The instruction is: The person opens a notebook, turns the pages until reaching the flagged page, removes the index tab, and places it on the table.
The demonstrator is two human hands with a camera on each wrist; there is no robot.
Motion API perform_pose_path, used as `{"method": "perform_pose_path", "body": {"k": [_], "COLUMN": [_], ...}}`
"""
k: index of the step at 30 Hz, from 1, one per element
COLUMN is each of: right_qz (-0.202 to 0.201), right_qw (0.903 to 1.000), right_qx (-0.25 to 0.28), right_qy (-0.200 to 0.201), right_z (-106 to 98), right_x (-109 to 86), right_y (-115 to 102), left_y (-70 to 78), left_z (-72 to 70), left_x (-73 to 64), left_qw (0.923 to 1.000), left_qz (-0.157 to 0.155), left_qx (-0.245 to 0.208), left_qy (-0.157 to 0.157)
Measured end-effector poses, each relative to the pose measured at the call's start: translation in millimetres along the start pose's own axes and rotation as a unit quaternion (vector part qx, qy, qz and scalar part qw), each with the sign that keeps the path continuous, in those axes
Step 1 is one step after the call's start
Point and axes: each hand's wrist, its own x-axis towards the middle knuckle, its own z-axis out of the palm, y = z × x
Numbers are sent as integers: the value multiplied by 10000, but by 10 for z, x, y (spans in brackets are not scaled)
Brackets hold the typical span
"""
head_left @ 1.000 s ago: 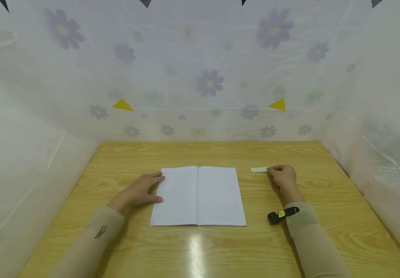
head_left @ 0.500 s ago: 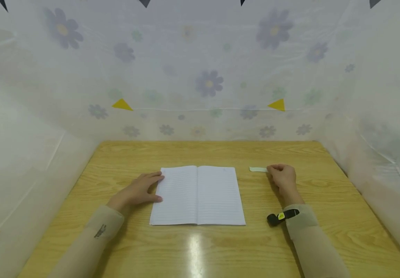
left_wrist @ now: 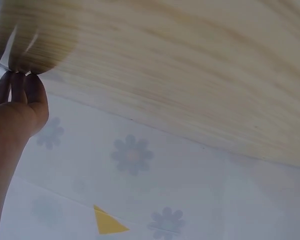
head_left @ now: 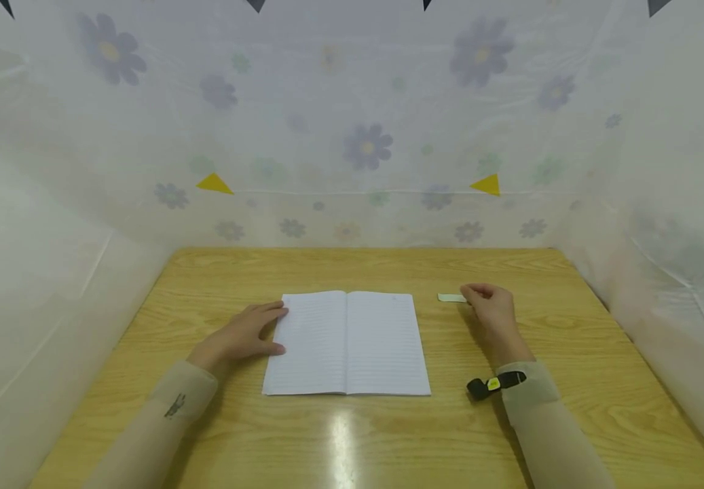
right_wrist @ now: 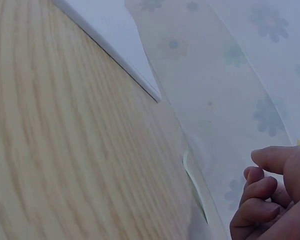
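Note:
An open notebook [head_left: 379,346] with lined white pages lies flat on the wooden table. My left hand [head_left: 244,334] rests at its left edge, fingers spread and thumb on the page; in the left wrist view the left hand [left_wrist: 21,107] has its fingertips at the notebook's edge. Right of the notebook lies a narrow pale green paper strip [head_left: 451,298]. My right hand [head_left: 491,309] overlaps the strip's right end in the head view. The right wrist view shows a gap between the right hand [right_wrist: 270,195], loosely curled around nothing, and the strip [right_wrist: 194,187].
A black strap [head_left: 498,384] with a yellow label is worn at the right cuff. The wooden table [head_left: 266,441] meets pale flower-printed sheeting [head_left: 303,136] at the back and sides. Yellow triangles [head_left: 486,185] are fixed to the sheeting.
My right hand has let go of the strip's right end, rising slightly and shifting left. The strip, the notebook and my left hand stay in place.

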Motion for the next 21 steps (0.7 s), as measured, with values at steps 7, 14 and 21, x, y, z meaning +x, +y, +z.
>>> {"method": "perform_pose_path", "body": {"k": [7,14,21], "right_qz": [-92,-441,-939], "right_qw": [9986,9982,9951], "right_qx": [456,272,-26], "right_qy": [-248,-291,-309], "right_z": [32,71,116], "right_x": [-83,-126,-169], "right_y": [-131,-205,-230], "left_y": [11,80,165], "left_z": [8,-6,15], "left_x": [5,33,56], "left_qw": [9996,9986,9962], "left_qz": [259,473,714], "left_qx": [140,181,-21], "left_qy": [39,137,490]}}
